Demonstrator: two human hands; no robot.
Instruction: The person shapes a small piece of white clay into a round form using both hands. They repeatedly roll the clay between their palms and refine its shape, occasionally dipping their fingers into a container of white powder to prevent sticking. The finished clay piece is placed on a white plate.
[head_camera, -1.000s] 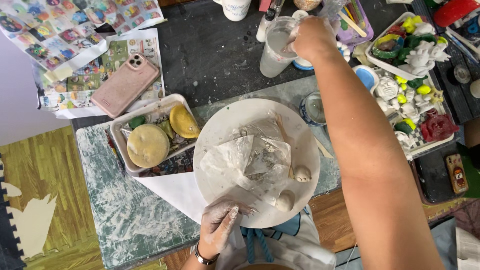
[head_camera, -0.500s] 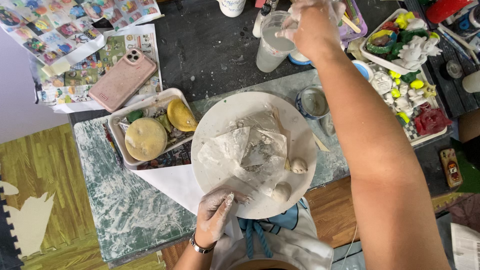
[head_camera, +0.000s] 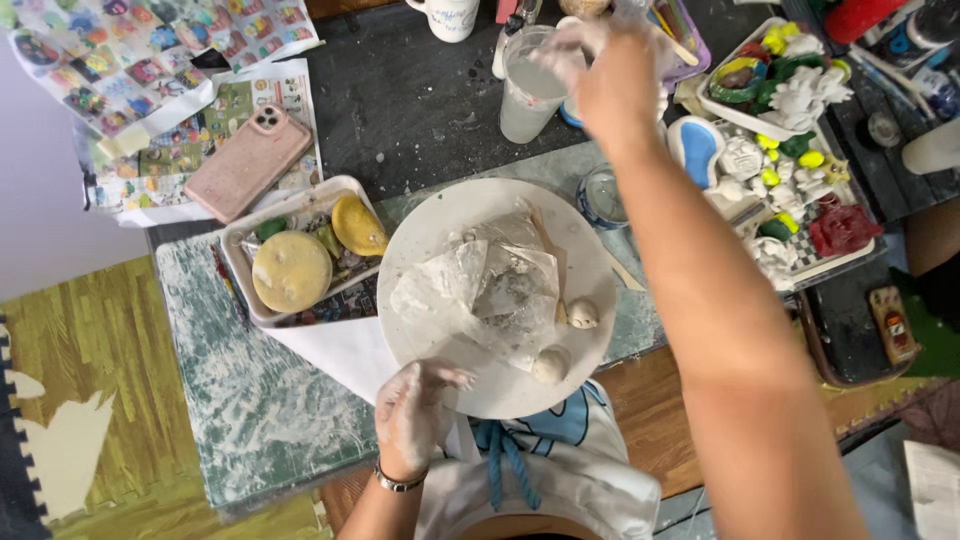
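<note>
Plate (head_camera: 440, 230), round and white, sits on the marbled green worktop (head_camera: 230, 400) with the left hand (head_camera: 415, 415) at its near rim, clay-dusted fingers loosely spread and touching the edge, nothing clasped in that grip. On the plate lies a crumpled clear plastic sheet (head_camera: 490, 285) smeared with white clay, and beside the sheet, toward the plate's near right edge, two small clay balls (head_camera: 550, 365). Beyond the plate, the right hand (head_camera: 610, 80) is raised over a clear cup (head_camera: 527, 90) of cloudy water; it is blurred, so whether its grip holds anything I cannot tell. Left of the plate, just beside it, a white tray (head_camera: 240, 260) carries yellow sponges (head_camera: 292, 272). Farther left of the plate lies a pink phone (head_camera: 248, 160) on printed paper. Right of the plate, a tray of small white figures (head_camera: 790, 210) stands.
</note>
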